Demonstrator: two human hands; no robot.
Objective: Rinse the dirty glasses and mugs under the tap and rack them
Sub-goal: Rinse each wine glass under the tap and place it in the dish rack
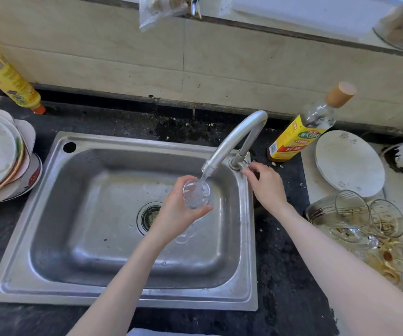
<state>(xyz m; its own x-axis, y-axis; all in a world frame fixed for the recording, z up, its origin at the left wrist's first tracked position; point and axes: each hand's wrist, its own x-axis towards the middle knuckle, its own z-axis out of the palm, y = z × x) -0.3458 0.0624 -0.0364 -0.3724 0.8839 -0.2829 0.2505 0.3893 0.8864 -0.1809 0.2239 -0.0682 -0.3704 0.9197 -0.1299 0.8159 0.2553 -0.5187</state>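
Sink (57, 214): left hand (178, 214) partly hides glass (196, 194) under tap (234, 139)

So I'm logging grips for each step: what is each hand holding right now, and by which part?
The left hand grips a clear glass round its side wall, under the running tap. The right hand pinches the tap's handle at its base.

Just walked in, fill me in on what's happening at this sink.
A person is rinsing a clear glass: the left hand holds it under the running tap over the sink, while the right hand grips the tap handle. More dirty glasses lie jumbled on the counter to the right.
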